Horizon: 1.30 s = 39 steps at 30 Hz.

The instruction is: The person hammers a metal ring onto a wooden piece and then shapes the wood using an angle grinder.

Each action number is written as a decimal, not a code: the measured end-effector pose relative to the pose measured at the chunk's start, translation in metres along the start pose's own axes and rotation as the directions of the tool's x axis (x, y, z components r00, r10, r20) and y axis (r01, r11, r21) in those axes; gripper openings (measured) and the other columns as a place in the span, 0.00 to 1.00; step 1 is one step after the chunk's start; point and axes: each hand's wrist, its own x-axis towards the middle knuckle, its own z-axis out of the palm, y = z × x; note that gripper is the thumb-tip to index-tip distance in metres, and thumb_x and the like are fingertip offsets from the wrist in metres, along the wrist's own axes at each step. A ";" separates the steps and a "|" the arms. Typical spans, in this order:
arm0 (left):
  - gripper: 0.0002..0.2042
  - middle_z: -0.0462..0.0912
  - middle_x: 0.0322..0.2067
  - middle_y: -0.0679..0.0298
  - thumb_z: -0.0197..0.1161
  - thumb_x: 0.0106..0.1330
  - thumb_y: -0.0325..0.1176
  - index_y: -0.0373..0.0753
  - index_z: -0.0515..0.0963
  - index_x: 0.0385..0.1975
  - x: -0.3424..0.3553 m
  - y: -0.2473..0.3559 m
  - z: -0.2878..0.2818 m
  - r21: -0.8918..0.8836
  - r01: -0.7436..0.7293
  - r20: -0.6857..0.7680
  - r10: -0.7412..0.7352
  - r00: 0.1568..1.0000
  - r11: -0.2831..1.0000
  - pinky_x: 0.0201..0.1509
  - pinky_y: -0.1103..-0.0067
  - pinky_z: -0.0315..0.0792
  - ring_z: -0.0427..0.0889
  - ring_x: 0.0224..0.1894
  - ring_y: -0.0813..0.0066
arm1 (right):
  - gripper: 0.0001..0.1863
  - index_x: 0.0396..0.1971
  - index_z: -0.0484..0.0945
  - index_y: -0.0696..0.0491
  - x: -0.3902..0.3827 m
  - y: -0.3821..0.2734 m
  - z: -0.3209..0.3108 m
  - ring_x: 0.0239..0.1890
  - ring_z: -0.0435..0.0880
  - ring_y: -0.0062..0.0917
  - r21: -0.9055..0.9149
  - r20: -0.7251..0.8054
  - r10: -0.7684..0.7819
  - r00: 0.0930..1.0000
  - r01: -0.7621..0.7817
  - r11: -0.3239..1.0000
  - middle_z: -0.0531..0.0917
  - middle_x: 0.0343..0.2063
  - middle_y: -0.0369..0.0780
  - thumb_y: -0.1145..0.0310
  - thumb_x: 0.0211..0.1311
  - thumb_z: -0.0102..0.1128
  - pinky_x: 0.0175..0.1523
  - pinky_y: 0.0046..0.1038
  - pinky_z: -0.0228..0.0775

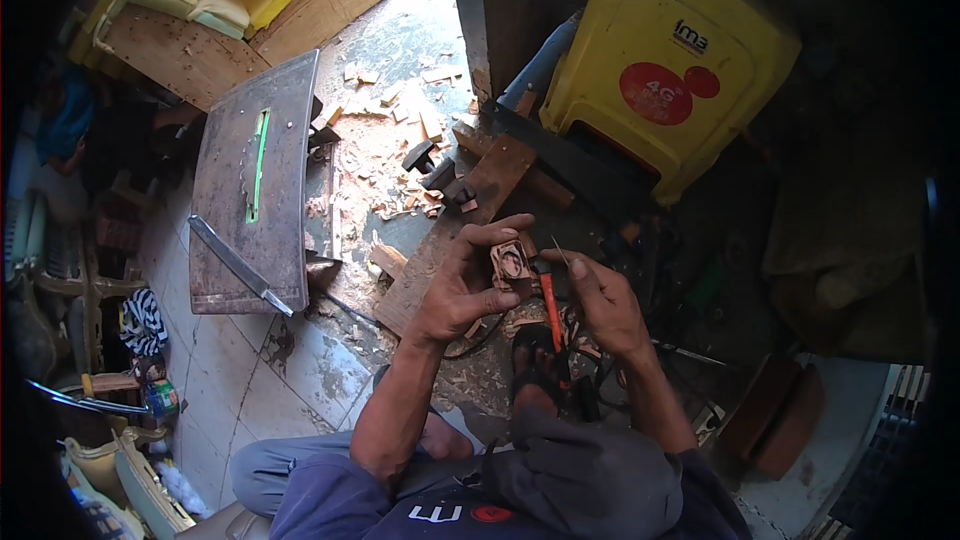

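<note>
Between the thumb and fingers of my left hand (pixel 462 285) is a small reddish carved wooden block (pixel 511 262), with a rounded shape cut into its face. My right hand (pixel 604 306) is close by on the right, its fingers pinched on a thin pointed tool (pixel 560 249); I cannot make out its exact kind. Below the block, between my hands, shows a tool with an orange handle (pixel 551 310). Its upper end is partly hidden, and whether a hand touches it is unclear.
Wooden boards (pixel 450 250) lie beyond my hands, amid wood chips (pixel 385 165). To the left stands a dark saw table (pixel 230 240) with a green slot and a metal bar on it. A yellow plastic stool (pixel 610 50) is at the upper right. My sandalled foot (pixel 535 360) is below.
</note>
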 end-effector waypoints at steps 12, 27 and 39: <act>0.33 0.76 0.61 0.52 0.76 0.62 0.34 0.40 0.67 0.64 -0.001 -0.004 -0.005 0.024 0.027 -0.131 -0.024 0.991 0.999 0.69 0.65 0.72 0.77 0.63 0.62 | 0.24 0.55 0.82 0.55 0.006 0.038 0.002 0.49 0.87 0.52 -0.432 -0.291 -0.013 0.957 -0.119 0.894 0.88 0.44 0.55 0.50 0.79 0.50 0.53 0.44 0.77; 0.30 0.81 0.49 0.61 0.78 0.64 0.39 0.36 0.70 0.61 0.000 -0.010 -0.002 0.187 0.167 -0.394 -0.082 0.915 0.968 0.58 0.75 0.75 0.81 0.52 0.74 | 0.32 0.70 0.69 0.52 -0.057 0.210 0.001 0.55 0.82 0.58 -0.586 -0.360 0.170 0.917 -0.364 0.724 0.82 0.53 0.61 0.61 0.67 0.62 0.60 0.52 0.73; 0.31 0.80 0.49 0.58 0.80 0.59 0.31 0.35 0.68 0.59 -0.002 -0.021 -0.007 0.650 0.232 -0.369 0.033 0.929 0.724 0.51 0.74 0.82 0.83 0.48 0.71 | 0.32 0.67 0.71 0.56 -0.066 0.220 0.011 0.53 0.83 0.59 -0.618 -0.337 0.254 0.907 -0.416 0.668 0.83 0.50 0.60 0.61 0.65 0.63 0.57 0.53 0.76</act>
